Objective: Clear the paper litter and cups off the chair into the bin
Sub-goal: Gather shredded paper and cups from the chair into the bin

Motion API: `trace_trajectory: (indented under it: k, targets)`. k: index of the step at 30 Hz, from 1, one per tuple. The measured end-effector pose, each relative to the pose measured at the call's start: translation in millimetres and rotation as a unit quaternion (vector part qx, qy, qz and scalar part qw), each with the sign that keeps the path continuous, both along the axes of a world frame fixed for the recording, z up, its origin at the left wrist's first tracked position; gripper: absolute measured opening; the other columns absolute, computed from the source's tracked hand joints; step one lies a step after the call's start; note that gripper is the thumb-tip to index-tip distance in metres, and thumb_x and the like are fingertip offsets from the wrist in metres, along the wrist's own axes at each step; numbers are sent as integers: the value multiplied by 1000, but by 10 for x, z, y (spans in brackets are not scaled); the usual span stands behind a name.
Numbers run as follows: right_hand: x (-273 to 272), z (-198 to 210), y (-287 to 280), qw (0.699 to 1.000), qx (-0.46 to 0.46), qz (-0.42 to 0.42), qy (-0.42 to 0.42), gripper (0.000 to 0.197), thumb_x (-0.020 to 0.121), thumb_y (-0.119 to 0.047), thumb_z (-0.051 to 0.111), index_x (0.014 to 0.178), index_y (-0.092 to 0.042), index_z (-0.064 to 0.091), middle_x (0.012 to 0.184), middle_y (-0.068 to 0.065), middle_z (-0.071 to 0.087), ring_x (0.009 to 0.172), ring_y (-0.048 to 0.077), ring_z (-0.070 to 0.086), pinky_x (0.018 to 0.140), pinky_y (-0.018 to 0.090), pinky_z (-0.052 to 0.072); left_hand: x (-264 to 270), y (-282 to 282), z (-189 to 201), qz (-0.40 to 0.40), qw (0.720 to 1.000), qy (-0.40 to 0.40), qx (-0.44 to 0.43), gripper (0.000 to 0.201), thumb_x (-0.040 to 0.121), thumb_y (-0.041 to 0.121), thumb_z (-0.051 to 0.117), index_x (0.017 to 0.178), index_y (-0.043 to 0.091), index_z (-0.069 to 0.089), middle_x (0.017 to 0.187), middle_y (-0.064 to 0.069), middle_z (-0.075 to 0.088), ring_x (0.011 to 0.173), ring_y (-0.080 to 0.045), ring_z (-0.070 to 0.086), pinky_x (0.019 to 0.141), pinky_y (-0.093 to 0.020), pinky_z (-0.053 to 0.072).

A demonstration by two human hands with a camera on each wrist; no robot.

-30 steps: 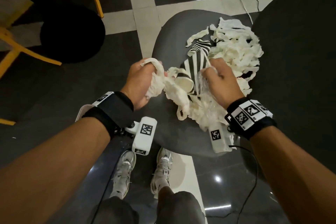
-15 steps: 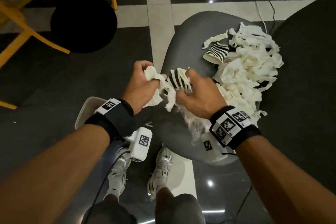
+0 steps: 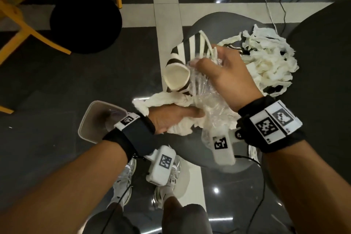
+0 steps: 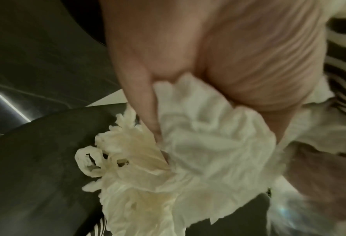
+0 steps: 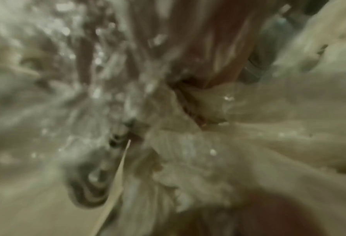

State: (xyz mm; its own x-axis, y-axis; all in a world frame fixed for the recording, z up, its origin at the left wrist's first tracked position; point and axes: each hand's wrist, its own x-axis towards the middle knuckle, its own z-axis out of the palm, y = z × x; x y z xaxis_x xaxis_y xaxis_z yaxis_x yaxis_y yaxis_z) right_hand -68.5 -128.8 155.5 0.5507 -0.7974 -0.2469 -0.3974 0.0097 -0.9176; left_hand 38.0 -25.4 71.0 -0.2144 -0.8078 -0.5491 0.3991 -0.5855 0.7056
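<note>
The left hand (image 3: 171, 118) gripped a wad of white paper litter (image 4: 198, 151), thumb pressed across it, directly under the right hand (image 3: 226, 76). That hand's curled fingers clutched crinkled clear plastic (image 3: 207, 99) and a striped cup (image 3: 182, 62) lying sideways. Beyond its knuckles, more shredded paper (image 3: 266, 59) lay on the chair (image 3: 201, 24). The bin (image 3: 95, 119) stood behind the left wrist.

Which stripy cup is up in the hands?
The big striped cup, held by the right hand, open mouth showing. The other striped bits lie half-buried in the paper pile on the chair.
</note>
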Motion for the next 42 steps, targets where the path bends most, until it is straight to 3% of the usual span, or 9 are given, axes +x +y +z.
trace_trajectory:
  k: [3,7,9,12,18,23,27,36,42]
  targets:
    - [43,-240,47,994,-6,67,91,15,92,-35,65,101,-25,70,91,-15,76,84,-1,71,83,24,56,-2,17,-51,-30,999,16,15,14,101,12,54,104,20,65,89,12,78,87,-1,72,81,-19,56]
    - [13,-605,121,986,-81,76,125,18,95,-51,55,91,-34,60,97,-10,55,91,4,57,88,28,47,144,94,-176,32,991,125,31,39,87,12,68,125,9,62,115,-9,72,109,-24,68,101,-44,53]
    - [-28,-789,143,985,-78,90,121,21,96,-52,49,89,-34,56,95,-8,52,94,13,54,88,33,45,169,124,-211,86,977,191,40,49,88,9,67,136,8,54,121,-14,69,114,-27,67,98,-43,55]
    - [-114,-1007,150,991,7,113,76,30,97,-45,47,118,-28,60,117,-1,65,113,22,60,100,48,47,103,94,-291,133,976,148,88,56,90,26,67,140,6,53,131,-15,66,124,-29,63,100,-41,53]
    - [-493,-1172,206,967,132,108,187,84,78,-84,36,151,-41,28,155,-10,41,142,17,39,118,44,31,192,23,-342,216,966,-5,140,20,97,26,61,106,11,69,87,-4,79,84,-20,75,68,-31,59]
    - [-680,-1534,266,852,-93,309,412,93,76,-61,65,152,-36,19,152,-2,40,138,27,39,116,47,27,434,-35,-294,268,947,-64,162,30,92,32,69,111,8,69,112,-11,75,90,-26,76,76,-36,61]
    - [-701,-1697,229,795,-212,277,495,61,85,-16,56,143,-26,41,137,6,48,120,33,49,99,48,40,631,37,-259,314,935,-59,152,23,95,23,65,110,6,69,97,-9,77,89,-24,76,77,-37,61]
    - [-979,-1610,-392,713,-272,163,626,39,89,-20,46,127,-21,56,129,13,57,118,38,55,104,53,39,1143,478,-409,371,923,-42,97,66,78,39,72,135,6,59,134,-21,63,120,-39,63,104,-54,47]
    - [-1311,-1528,-536,643,-240,135,714,39,87,-23,46,122,-15,59,122,15,60,113,37,55,103,49,39,1658,857,-664,433,888,-99,122,54,82,33,75,128,8,65,126,-19,67,107,-31,70,89,-42,58]
